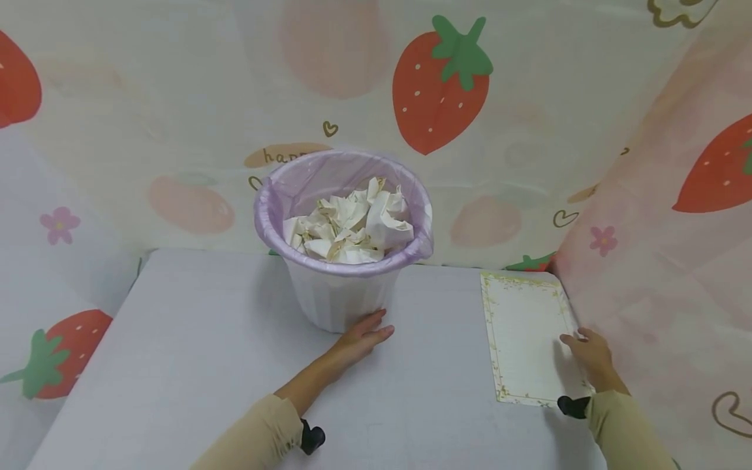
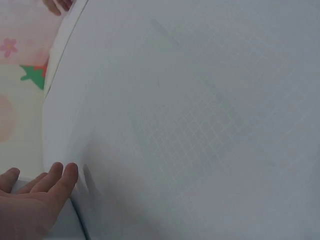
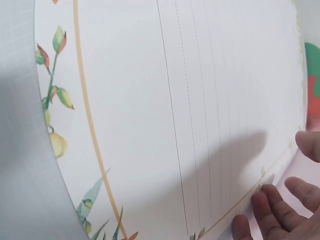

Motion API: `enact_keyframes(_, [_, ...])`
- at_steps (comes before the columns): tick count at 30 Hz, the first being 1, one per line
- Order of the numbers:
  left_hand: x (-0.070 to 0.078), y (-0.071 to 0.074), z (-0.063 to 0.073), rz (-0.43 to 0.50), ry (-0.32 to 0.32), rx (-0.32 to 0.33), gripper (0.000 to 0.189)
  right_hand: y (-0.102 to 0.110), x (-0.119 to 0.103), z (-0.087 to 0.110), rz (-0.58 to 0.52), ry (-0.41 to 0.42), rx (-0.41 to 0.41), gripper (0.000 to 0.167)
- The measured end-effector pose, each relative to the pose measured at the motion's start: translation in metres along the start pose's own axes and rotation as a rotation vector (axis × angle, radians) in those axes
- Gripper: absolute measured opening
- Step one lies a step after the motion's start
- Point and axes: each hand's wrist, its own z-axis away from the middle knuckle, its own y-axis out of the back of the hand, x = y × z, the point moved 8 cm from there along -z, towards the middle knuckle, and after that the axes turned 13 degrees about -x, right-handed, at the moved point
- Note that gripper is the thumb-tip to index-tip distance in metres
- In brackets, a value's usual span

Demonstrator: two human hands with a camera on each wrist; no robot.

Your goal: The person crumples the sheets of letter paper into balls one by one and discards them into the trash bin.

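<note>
A white waste bin (image 1: 343,297) with a lilac liner bag (image 1: 270,225) holds a heap of crumpled paper (image 1: 349,225). My left hand (image 1: 355,343) lies against the foot of the bin, its fingers extended; the left wrist view shows the same fingers (image 2: 62,185) low at the left. To the right, a lined sheet of paper (image 1: 529,339) with a floral border lies flat. Beside its right edge is my right hand (image 1: 592,356). Close up, the right wrist view shows the fingertips (image 3: 262,200) right at that edge, with the thumb (image 3: 307,145) held apart from them.
A pale cloth covers the table (image 1: 194,365). Strawberry-patterned curtains (image 1: 546,130) hang behind it and along both sides, the right one close beside my right hand. The bin stands near the back edge.
</note>
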Motion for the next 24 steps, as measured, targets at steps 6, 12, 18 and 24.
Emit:
enact_keyframes(6, [-0.003,0.002,0.000,0.010,0.001,-0.001,0.072,-0.001,0.006,-0.001,-0.113,0.000,-0.055,0.075])
enact_keyframes(12, [-0.006,-0.002,-0.004,0.028,0.013,-0.012,0.072,0.002,0.003,-0.001,-0.143,0.000,-0.040,0.070])
enact_keyframes(18, [-0.009,-0.008,-0.010,0.139,0.050,-0.028,0.070,-0.006,-0.004,-0.002,-0.290,0.034,-0.144,0.061])
enact_keyframes(24, [-0.016,-0.011,-0.014,0.266,0.092,-0.027,0.066,-0.019,-0.014,0.001,-0.331,0.054,-0.247,0.059])
